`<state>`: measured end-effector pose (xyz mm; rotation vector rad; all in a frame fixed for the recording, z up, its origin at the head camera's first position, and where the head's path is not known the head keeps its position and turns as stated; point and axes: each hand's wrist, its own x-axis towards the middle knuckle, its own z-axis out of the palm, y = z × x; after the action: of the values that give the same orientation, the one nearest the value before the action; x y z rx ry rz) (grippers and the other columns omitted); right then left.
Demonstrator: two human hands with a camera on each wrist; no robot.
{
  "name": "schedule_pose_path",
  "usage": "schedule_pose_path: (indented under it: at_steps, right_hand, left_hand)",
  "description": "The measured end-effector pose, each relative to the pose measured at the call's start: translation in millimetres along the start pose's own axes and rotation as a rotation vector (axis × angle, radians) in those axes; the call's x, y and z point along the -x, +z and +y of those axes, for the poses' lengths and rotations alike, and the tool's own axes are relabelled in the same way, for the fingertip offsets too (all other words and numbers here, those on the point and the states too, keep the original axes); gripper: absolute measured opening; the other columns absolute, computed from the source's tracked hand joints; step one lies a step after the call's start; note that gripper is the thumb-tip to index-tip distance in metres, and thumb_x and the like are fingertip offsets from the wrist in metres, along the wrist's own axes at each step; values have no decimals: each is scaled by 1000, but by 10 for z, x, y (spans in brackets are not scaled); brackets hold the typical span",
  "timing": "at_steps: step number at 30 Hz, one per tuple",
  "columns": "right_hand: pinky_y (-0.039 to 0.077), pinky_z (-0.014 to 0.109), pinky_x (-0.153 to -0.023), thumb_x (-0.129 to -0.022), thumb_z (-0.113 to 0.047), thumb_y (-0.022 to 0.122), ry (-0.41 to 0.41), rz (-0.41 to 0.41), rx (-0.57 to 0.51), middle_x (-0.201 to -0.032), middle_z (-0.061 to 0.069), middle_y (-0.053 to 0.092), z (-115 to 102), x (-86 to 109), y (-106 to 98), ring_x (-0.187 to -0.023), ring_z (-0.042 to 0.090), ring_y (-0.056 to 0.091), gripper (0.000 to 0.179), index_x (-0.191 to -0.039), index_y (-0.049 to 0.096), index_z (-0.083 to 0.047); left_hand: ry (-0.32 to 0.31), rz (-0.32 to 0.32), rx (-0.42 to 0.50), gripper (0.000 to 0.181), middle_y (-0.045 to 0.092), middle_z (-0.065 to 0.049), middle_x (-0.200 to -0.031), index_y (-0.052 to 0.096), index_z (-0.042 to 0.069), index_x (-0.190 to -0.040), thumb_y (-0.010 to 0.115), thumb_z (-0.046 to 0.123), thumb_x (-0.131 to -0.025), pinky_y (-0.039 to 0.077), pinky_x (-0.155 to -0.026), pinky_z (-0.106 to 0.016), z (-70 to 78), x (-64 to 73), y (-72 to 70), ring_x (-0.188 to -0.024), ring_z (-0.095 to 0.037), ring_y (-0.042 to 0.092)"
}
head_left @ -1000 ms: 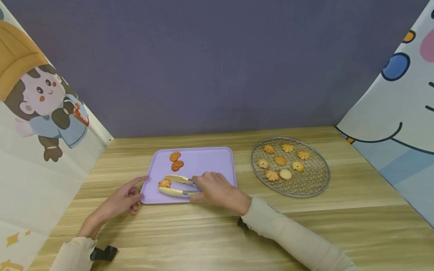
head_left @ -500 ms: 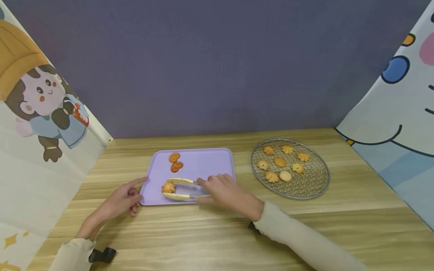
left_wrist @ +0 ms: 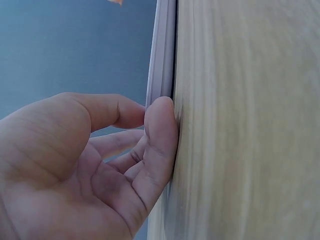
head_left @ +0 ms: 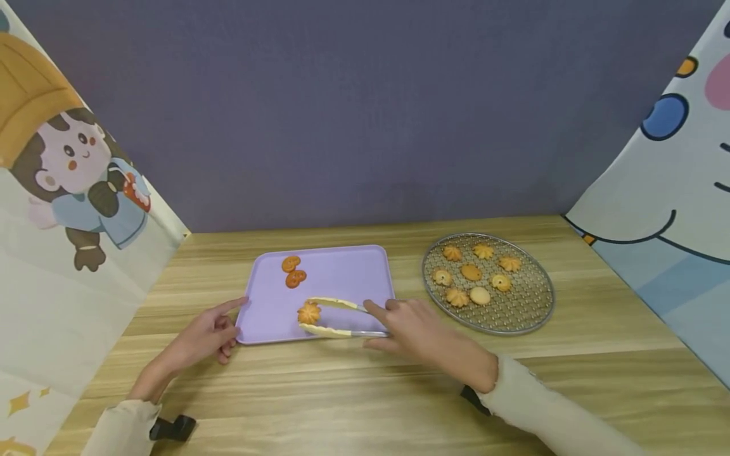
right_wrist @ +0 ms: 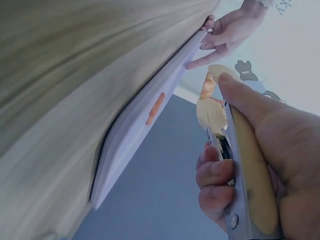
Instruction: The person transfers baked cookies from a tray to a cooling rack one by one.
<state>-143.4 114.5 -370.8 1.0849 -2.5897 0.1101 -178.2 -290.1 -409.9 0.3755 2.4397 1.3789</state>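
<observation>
A star-shaped cookie (head_left: 309,313) is between the tips of the yellow-tipped tongs (head_left: 327,332), over the near half of the purple tray (head_left: 348,272); in the right wrist view it looks raised from the tray. The right hand (head_left: 424,329) is at the tray's near right corner, with its fingers and thumb closed around the tong handles. The left hand (head_left: 201,339) is at the tray's near left corner: thumb and straight index finger hold the rim, the other fingers are curled.

As I judge, the picking up of this cookie is done, and its setting down is not yet done. Two pretzel-shaped cookies (head_left: 294,278) lie at the far left part of the tray; whether they also wait their turn, I cannot tell. To the right of the tray, well apart from its rim, a round wire rack (head_left: 530,304) bears eight cookies (head_left: 471,272).

Compared with the earlier frame, the cookie and the tongs are shifted to the right over the tray, and the right hand is now mostly past the tray's right edge. The left hand, the pretzel-shaped pair and the rack's cookies look the same.
</observation>
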Motion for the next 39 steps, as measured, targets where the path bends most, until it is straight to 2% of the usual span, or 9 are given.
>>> schedule_pose_path:
  at_steps: [6,12,15,19,22,26,31,36,39]
  right_hand:
    - [22,14,-37,-82,-56,73,5,82,64,-72,2,65,66,245,-136,-44,6,40,62,-126,66,-12]
    - [26,13,-39,-81,-52,76,24,141,42,-70,1,61,142,456,-187,-45,6,43,61,-125,66,-11]
    - [30,15,-39,-79,-51,78,49,152,33,-69,0,61,213,549,-195,-46,5,44,62,-126,66,-11]
    - [29,13,-38,-78,-53,78,71,166,57,-69,0,62,314,669,-205,-46,4,44,65,-126,66,-11]
    - [26,10,-38,-80,-53,76,80,175,64,-70,2,65,375,759,-231,-45,2,41,66,-128,66,-8]
    - [27,9,-38,-84,-53,72,91,189,55,-75,6,68,449,865,-266,-44,2,44,64,-128,66,-6]
    - [26,10,-37,-87,-56,68,113,217,74,-71,7,67,543,972,-290,-43,4,44,63,-128,64,-8]
    - [26,12,-36,-84,-57,70,154,225,113,-72,8,67,635,1092,-287,-42,5,44,65,-129,64,-10]
    - [31,14,-37,-82,-53,73,201,205,105,-79,13,71,679,1182,-289,-43,7,49,66,-129,65,-8]
  left_hand:
    - [-16,2,-6,64,55,-14,-74,26,-5,-154,54,-4,-97,58,-50,-36,-23,-12,-6,-58,-18,58]
    - [-24,-3,-8,64,55,-14,-75,25,-4,-155,53,-3,-97,58,-51,-36,-31,-18,-16,-59,-18,57]
    - [-27,-4,-8,64,55,-15,-75,25,-3,-155,53,-2,-97,58,-51,-36,-30,-20,-16,-59,-19,57]
    - [-28,-4,-11,64,55,-15,-75,25,-3,-155,53,-2,-97,58,-50,-37,-35,-24,-13,-59,-19,57]
    - [-33,-2,-13,64,55,-14,-74,25,-3,-155,53,-2,-97,58,-50,-37,-38,-28,-11,-59,-19,57]
    - [-36,-4,-8,64,55,-14,-74,25,-2,-155,53,-2,-97,58,-50,-37,-34,-33,-13,-59,-19,57]
    - [-31,-8,-4,64,55,-15,-74,25,-3,-155,53,-2,-98,58,-50,-36,-21,-32,-18,-59,-19,57]
    - [-27,-5,-6,64,55,-15,-74,24,-3,-155,53,-3,-97,58,-50,-36,-10,-26,-16,-59,-19,57]
    - [-28,-4,-6,65,55,-15,-75,24,-3,-155,53,-3,-97,58,-50,-36,-11,-25,-14,-60,-18,57]
